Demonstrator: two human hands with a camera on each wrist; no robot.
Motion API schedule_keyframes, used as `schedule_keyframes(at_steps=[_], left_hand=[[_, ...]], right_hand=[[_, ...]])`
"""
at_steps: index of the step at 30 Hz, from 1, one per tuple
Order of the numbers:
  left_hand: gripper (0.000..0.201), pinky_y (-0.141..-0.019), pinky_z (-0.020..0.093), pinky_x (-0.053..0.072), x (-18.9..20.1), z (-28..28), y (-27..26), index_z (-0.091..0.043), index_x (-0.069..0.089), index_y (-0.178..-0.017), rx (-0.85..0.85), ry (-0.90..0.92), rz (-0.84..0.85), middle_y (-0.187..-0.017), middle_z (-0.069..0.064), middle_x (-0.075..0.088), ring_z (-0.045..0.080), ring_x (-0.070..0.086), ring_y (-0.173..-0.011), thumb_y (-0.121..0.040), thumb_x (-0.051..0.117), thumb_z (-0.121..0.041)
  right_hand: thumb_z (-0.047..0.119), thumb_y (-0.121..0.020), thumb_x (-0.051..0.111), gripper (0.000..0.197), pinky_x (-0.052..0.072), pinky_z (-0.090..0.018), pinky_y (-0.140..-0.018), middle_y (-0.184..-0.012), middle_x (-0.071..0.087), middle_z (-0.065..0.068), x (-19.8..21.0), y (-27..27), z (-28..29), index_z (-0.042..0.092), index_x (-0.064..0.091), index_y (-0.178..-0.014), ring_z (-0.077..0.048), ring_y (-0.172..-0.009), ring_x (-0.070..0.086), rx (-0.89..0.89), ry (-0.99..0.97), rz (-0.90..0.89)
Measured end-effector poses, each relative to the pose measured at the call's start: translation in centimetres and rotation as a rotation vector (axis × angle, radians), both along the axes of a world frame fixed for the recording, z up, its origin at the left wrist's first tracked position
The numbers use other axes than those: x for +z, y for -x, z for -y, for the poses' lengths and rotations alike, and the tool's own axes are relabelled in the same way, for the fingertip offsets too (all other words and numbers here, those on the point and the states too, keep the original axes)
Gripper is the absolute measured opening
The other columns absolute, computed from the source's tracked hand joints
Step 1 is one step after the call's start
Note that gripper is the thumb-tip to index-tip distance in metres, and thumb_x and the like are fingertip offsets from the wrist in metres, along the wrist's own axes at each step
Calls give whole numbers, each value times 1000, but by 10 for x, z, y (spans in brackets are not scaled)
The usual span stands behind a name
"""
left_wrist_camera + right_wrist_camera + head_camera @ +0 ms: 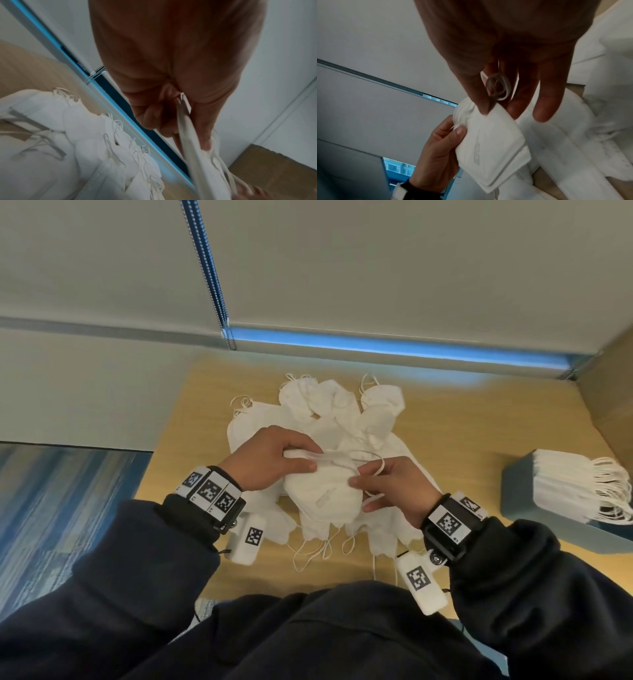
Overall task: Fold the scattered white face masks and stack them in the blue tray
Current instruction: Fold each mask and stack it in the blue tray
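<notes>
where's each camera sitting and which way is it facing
Head: on the head, looking down at the table, the mask pile and the blue tray; both sleeves show.
Left wrist: along the left hand toward the window sill.
Right wrist: along the right hand; the left hand is opposite it.
Shared: all three show the held mask.

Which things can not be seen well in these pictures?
- Blue tray: the head view's right edge cuts it off.
- Lower masks of the pile: hidden by both hands, head view.
- Print on the held mask: too blurred, right wrist view.
</notes>
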State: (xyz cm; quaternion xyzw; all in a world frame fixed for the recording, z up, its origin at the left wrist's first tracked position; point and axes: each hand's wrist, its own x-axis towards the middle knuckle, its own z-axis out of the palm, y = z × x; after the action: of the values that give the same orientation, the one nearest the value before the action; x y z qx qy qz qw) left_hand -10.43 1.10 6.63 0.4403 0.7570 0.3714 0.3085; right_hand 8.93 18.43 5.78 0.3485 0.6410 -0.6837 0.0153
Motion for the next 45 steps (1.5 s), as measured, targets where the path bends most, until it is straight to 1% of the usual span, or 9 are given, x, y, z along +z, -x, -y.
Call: schedule_keyframes(at_steps=[4, 7, 11, 16, 23, 30, 37, 42, 45], left_hand=[[25, -101, 23, 47, -9, 1, -2, -31, 76, -109, -47, 89, -61, -115, -18, 72, 0, 63, -111, -85, 82, -26], [29, -102, 27, 47, -13, 1, -5, -37, 71, -110, -38, 99, -57, -114, -19, 71, -3, 62, -109, -85, 81, -25], [34, -87, 21, 50, -6, -6, -7, -39, 67, -115, -33, 28, 9, -97, -10, 74, 2, 66, -98, -88, 78, -20], [36, -105, 28, 47, -1, -28, -20, -31, 68, -129, -51, -4, -3, -128, -15, 68, 2, 60, -120, -95, 69, -17], [44, -113, 39, 43, -18, -60, -39, -39, 52, -144, -147, 43, -213, -146, -13, 55, 10, 51, -135, -105, 52, -19], [26, -94, 36, 53, 9, -133, -80, -24, 73, -122, -105, -140, -262, -113, -18, 70, 11, 67, -98, -97, 67, -21], [24, -91, 32, 53, 17, -215, -132, -20, 75, -119, -258, -192, -259, -114, -11, 74, 15, 69, -95, -96, 69, -21], [17, -81, 3, 40, 34, -261, -163, -15, 77, -110, -311, -362, -313, -101, -15, 73, 2, 63, -90, -95, 69, -15], [15, -80, 13, 46, 39, -294, -193, -13, 77, -107, -367, -480, -369, -100, -7, 77, 0, 61, -83, -95, 68, -15]], right_hand=[[7, -91, 63, 14, 59, -45, -86, -79, 70, -15, 4, 1, -13, -1, 71, -84, -28, -79, 66, -162, 178, -48], [9, -94, 58, 4, 59, -38, -65, -63, 48, -6, 7, 2, -22, 9, 60, -90, -22, -58, 54, -258, 535, -111], [0, -87, 70, 34, 34, -30, -54, -61, 50, 1, 7, -2, -37, 10, 60, -118, -14, -51, 38, 24, 168, 22], [15, -82, 82, 22, 25, -24, -49, -52, 35, 4, 12, -8, -50, 3, 65, -76, -14, -48, 27, 192, -101, 15], [16, -97, 63, 24, 45, -33, -67, -64, 48, -4, 15, -49, -89, 8, 65, -75, -18, -62, 52, -188, 143, -157], [-5, -89, 68, 8, 48, -24, -52, -54, 54, -3, 23, -113, -140, 2, 67, -84, -13, -48, 49, -84, -100, -103], [3, -79, 48, 9, 52, -45, -93, -79, 58, -17, 57, -207, -210, 1, 57, -76, -34, -87, 63, -402, 342, -457], [13, -74, 74, 23, 44, -33, -63, -59, 33, -2, 67, -272, -236, 11, 51, -73, -19, -57, 35, -293, 214, -441], [-8, -82, 64, 17, 43, -29, -55, -54, 42, -5, 66, -285, -256, 7, 57, -77, -18, -49, 41, -418, -130, -325]])
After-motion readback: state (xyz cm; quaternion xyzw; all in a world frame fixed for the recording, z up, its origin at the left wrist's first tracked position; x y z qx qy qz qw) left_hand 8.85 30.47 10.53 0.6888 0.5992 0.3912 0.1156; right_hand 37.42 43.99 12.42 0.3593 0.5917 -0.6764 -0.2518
